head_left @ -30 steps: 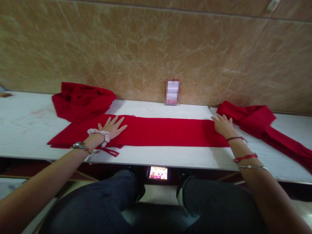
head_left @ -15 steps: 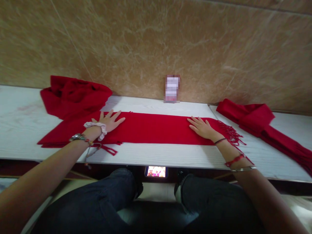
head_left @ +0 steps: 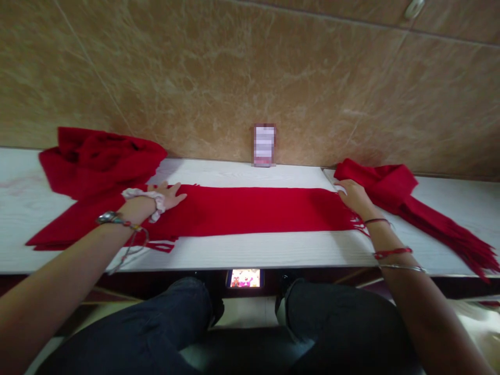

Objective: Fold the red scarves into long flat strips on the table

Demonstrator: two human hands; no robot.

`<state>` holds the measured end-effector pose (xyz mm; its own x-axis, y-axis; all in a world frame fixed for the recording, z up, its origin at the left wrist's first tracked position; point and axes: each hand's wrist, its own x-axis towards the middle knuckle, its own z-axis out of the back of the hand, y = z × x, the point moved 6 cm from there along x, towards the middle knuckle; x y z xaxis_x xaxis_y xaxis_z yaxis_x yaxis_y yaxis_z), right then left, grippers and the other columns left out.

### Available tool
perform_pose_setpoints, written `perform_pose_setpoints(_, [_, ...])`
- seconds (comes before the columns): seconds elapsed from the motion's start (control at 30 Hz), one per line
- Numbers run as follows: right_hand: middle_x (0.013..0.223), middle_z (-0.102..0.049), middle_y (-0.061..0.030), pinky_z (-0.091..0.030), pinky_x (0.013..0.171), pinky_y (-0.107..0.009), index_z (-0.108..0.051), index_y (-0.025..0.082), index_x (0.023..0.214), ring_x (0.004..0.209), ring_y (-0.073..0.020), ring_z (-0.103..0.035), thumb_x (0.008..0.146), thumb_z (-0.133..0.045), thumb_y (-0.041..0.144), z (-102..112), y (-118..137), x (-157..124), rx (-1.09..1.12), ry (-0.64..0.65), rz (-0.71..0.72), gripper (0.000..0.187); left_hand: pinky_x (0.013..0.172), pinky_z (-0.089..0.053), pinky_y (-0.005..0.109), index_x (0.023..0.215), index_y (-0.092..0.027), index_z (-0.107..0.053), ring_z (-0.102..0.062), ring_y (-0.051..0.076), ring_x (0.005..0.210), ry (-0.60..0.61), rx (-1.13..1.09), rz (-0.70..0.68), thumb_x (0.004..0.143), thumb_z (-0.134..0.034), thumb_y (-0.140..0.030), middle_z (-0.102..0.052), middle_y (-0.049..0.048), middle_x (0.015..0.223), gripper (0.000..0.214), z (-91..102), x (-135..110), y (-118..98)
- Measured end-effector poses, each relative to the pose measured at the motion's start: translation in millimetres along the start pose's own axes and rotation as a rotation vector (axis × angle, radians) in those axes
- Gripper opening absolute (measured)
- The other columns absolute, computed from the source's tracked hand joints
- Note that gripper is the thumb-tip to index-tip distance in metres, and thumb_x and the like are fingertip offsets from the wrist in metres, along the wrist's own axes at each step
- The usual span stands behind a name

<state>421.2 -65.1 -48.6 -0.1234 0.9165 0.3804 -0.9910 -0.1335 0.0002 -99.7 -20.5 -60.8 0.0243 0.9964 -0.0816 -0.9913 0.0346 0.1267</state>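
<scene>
A red fringed scarf (head_left: 250,211) lies folded into a long flat strip along the white tabletop. My left hand (head_left: 169,198) rests flat on its left part, fingers spread. Over the fringe at the strip's right end is my right hand (head_left: 354,198), with bent fingers and white table showing in the gap below them. No cloth is visible in its grasp, and it partly covers the fringe. To the left, a wide layered red cloth end joins a bunched red heap (head_left: 103,159); whether they are one piece I cannot tell.
Another red fringed scarf (head_left: 394,187) lies loosely folded at the right. Against the brown marbled wall (head_left: 219,78) stands a small blurred box (head_left: 264,146). A lit phone (head_left: 245,278) sits below the front edge of the white table (head_left: 273,250), between my knees.
My right hand has slid right, from flat on the strip to its fringed end, and its fingers have bent. My left hand stays on the cloth. The camera view has shifted slightly.
</scene>
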Motion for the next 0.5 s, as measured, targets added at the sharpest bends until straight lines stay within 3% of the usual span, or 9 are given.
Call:
perform_pose_setpoints(0.1, [0.099,-0.064,-0.0129,-0.043,0.084,-0.029,-0.062,0.01,0.099,0.092,-0.0204,-0.058,0.08,-0.043,0.016,-4,27,6,0.034,0.121,0.049,0.028,0.098,-0.024,0.055,0.137,-0.02,-0.029,-0.017,0.038,0.13,-0.018,0.004,-0.029,0.086,-0.028,-0.053,-0.02,0.0125,0.145,0.06,13.4,0,-51])
perform_pose_setpoints(0.17, [0.099,-0.063,-0.014,-0.042,0.084,-0.028,-0.061,0.009,0.101,0.092,-0.0205,-0.058,0.08,-0.044,0.016,-12,39,5,-0.003,0.237,0.05,0.028,0.099,-0.023,0.053,0.138,-0.024,-0.025,-0.014,0.033,0.132,-0.091,-0.021,-0.16,0.088,-0.022,-0.051,-0.016,0.0099,0.146,0.057,18.3,-6,-96])
perform_pose_setpoints(0.27, [0.104,-0.059,-0.0179,-0.042,0.084,-0.033,-0.058,0.009,0.109,0.095,-0.0244,-0.056,0.083,-0.04,0.018,-19,31,-3,-0.124,0.299,-0.081,0.033,0.102,-0.019,0.05,0.139,-0.028,-0.023,-0.012,0.028,0.134,-0.082,-0.059,-0.337,0.089,-0.019,-0.049,-0.015,0.0044,0.147,0.054,7.0,-14,-141])
perform_pose_setpoints(0.33, [0.106,-0.057,-0.0193,-0.044,0.081,-0.039,-0.055,0.011,0.114,0.098,-0.0279,-0.055,0.085,-0.035,0.023,-17,14,-12,-0.192,0.294,-0.208,0.037,0.103,-0.016,0.049,0.139,-0.028,-0.022,-0.012,0.026,0.134,-0.056,-0.064,-0.384,0.089,-0.018,-0.048,-0.016,0.0033,0.147,0.054,-3.8,-14,-148])
perform_pose_setpoints(0.5, [0.112,-0.054,-0.0201,-0.046,0.074,-0.048,-0.057,0.014,0.114,0.101,-0.0351,-0.051,0.085,-0.034,0.027,-2,-21,-25,-0.219,0.253,-0.378,0.04,0.104,-0.014,0.049,0.14,-0.028,-0.017,-0.009,0.026,0.134,0.027,-0.048,-0.379,0.089,-0.019,-0.047,-0.013,0.0019,0.148,0.055,-14.5,-12,-131])
